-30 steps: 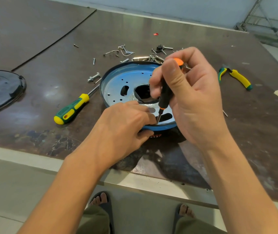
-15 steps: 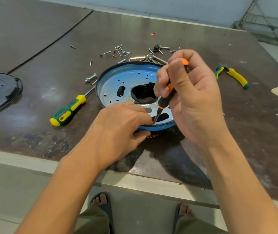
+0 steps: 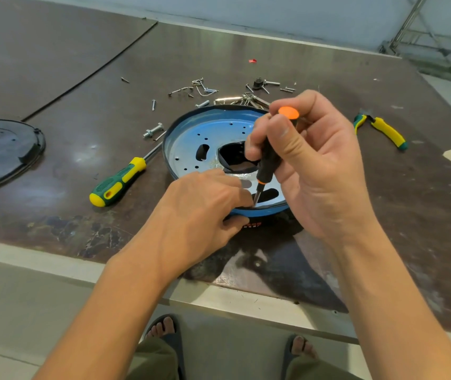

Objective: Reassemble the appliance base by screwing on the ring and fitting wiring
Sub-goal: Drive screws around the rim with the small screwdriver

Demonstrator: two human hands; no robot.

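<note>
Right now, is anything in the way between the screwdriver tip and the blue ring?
Nothing visible. The screwdriver in the right hand has its tip down at the near edge of the ring, beside the fingers of the left hand, which pinch the rim and hide the contact spot.

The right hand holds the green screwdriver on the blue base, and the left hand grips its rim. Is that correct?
No. The head view shows the right hand holding a black screwdriver; the green screwdriver lies on the table. The left hand does grip the base rim.
</note>
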